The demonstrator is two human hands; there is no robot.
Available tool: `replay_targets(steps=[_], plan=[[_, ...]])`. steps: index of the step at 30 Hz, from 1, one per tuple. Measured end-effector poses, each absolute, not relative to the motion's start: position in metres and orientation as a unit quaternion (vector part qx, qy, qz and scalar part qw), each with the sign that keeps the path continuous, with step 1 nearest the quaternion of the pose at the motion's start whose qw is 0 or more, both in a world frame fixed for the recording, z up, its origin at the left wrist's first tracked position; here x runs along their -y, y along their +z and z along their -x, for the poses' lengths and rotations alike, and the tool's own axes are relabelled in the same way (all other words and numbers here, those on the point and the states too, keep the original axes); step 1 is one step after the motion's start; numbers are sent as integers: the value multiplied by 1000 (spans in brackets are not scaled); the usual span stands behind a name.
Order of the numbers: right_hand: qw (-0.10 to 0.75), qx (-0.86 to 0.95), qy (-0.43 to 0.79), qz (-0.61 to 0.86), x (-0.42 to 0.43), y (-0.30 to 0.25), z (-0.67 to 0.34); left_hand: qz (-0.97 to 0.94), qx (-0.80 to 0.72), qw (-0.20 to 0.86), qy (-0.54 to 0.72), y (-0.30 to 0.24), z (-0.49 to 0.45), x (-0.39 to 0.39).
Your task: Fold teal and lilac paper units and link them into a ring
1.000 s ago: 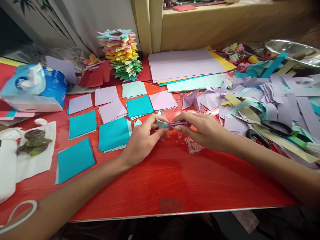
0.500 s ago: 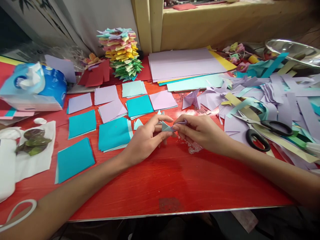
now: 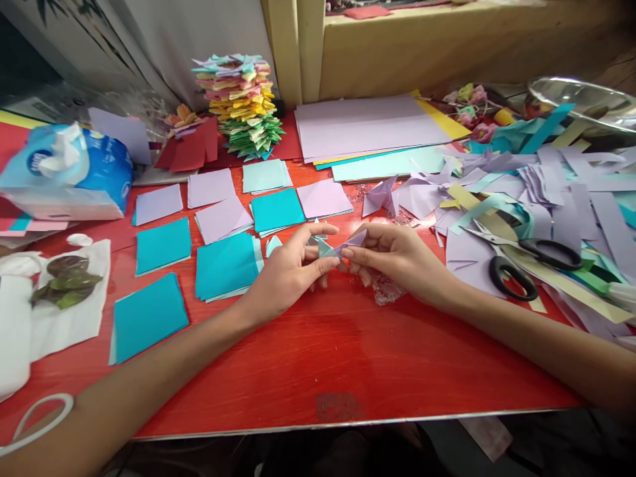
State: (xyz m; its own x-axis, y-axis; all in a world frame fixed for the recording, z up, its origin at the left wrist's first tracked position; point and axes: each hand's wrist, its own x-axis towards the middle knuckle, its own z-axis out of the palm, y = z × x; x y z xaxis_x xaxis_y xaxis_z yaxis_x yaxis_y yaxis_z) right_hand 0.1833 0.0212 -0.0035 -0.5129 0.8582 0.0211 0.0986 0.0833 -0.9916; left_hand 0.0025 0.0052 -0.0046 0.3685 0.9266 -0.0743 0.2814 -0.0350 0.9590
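Observation:
Between thumb and fingers, my left hand (image 3: 293, 265) grips a pale mint folded paper piece (image 3: 324, 248). My right hand (image 3: 390, 255) pinches a lilac folded paper piece (image 3: 354, 244), whose left tip meets the mint one; whether they interlock I cannot tell. Behind the hands, a lilac folded paper shape (image 3: 381, 197) stands on the red table (image 3: 338, 358). Another small mint folded piece (image 3: 273, 246) lies just left of my left hand. Close by on that side are stacked teal squares (image 3: 226, 266) and lilac squares (image 3: 324, 198).
Black-handled scissors (image 3: 514, 255) lie on paper strips (image 3: 556, 199) at right, before a metal bowl (image 3: 591, 99). A tower of folded paper (image 3: 243, 109) stands at the back beside large lilac sheets (image 3: 368, 129). At left are a tissue pack (image 3: 74, 169) and leaves on a napkin (image 3: 97, 311).
The lilac piece has turned so that its pointed end now stands up between the fingers. Both hands have shifted only slightly, and more of the mint piece shows.

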Motion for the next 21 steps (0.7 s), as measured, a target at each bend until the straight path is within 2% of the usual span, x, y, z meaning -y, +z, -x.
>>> replay_targets(steps=[5,11,21], plan=[[329,654,575,366,-23,-4,-183,-655,-472,508,302,-4,-2,-5],[352,587,645,339,-27,-9,-183,-645,-477,511,309,-3,-3,-5],[373,596,627,336,-23,-12,-180,-642,-491,514,287,0,-3,-4]])
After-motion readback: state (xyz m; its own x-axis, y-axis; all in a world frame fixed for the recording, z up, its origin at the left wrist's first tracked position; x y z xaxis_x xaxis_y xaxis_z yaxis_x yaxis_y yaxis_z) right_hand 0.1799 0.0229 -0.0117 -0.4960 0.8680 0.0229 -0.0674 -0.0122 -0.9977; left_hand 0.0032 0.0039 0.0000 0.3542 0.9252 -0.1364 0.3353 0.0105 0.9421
